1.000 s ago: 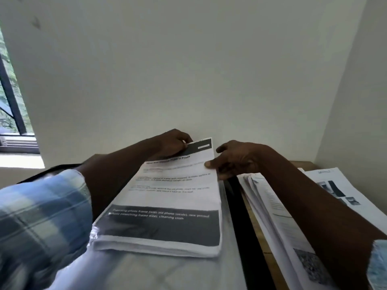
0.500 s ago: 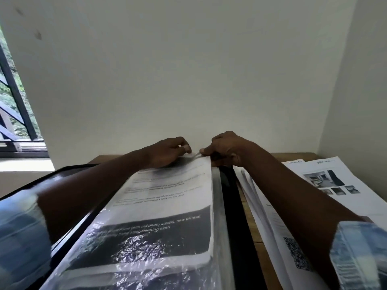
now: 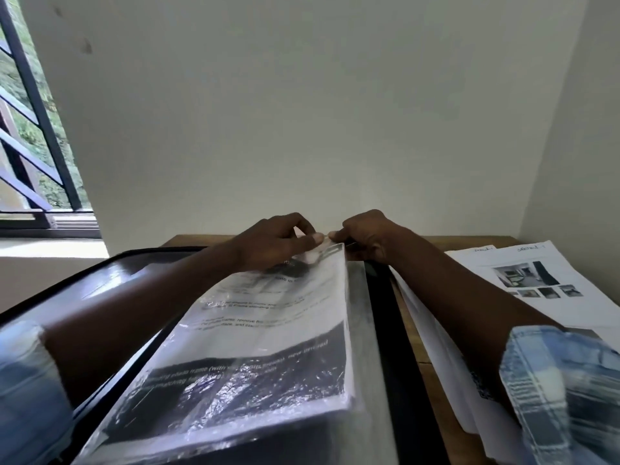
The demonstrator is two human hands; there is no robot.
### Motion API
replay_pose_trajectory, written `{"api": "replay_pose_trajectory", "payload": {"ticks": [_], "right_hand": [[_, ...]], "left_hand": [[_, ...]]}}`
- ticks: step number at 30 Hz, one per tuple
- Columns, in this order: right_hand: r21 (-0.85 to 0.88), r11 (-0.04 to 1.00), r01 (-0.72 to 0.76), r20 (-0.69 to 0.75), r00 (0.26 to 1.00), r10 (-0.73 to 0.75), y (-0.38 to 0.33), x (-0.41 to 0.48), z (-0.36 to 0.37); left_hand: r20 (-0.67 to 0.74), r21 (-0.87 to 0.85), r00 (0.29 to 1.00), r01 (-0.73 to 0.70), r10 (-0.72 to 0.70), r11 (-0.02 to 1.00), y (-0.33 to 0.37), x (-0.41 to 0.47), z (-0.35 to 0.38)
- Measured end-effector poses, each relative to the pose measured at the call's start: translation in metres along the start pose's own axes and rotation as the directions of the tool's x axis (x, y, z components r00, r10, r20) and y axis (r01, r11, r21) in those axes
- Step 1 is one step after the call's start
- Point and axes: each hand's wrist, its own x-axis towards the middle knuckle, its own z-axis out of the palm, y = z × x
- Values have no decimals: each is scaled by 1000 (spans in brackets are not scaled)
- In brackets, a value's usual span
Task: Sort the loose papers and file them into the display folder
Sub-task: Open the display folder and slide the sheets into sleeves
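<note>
**Both hands meet at the pocket's far edge**

The display folder [image 3: 389, 330] runs off the bottom of the view at its near end, and glare on the clear pocket [image 3: 268, 380] smears most of the print on the sheet [image 3: 285, 330] inside. Left hand [image 3: 278, 241] and right hand [image 3: 365, 234] each pinch the pocket's mouth, fingertips almost touching. Loose papers [image 3: 543, 263] fan across the wooden tabletop [image 3: 469, 242] on the right, partly under the right forearm. A barred window [image 3: 30, 146] sits far left. The folder lies centre, long axis near to far, opening at the far end.
</note>
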Motion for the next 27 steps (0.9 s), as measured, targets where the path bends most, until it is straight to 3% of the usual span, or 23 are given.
{"api": "replay_pose_trajectory", "payload": {"ticks": [3,6,8,10,12,15,18,21,23,24,25,27], "right_hand": [[-103,994,40,-51,998,-45,-2,3,3],[-186,982,44,-13,999,-47,-10,-2,0],[-176,984,12,44,999,-5,-13,-7,-5],[-198,980,-22,160,986,55,-10,-14,-9],[-208,975,-74,317,938,139,-6,-25,-10],[-43,986,-163,421,892,166,-11,-54,-12],[233,955,-185,387,918,84,-22,-96,-13],[340,932,-127,357,934,-3,-21,-126,-2],[213,977,0,271,961,-59,-14,-143,14],[60,992,114,210,970,-124,-8,-150,24],[-132,959,251,171,959,-227,-2,-157,35],[-413,771,485,225,875,-429,10,-172,55]], "left_hand": [[7,71,997,72,-73,995,2,-6,1],[-191,307,981,80,-21,948,12,-22,8],[-297,319,952,27,73,947,32,-41,9],[-280,330,951,-32,130,943,55,-61,8],[-173,363,980,-29,98,931,74,-77,9],[-67,389,998,28,-2,921,89,-97,12],[-64,352,998,25,-2,936,98,-119,9],[-88,161,993,94,-81,983,106,-131,-14],[-150,60,980,142,-132,988,102,-133,-43],[-185,66,973,152,-138,986,99,-132,-59],[-213,83,966,165,-144,983,94,-134,-79],[-209,135,965,188,-157,973,85,-141,-116]]}}
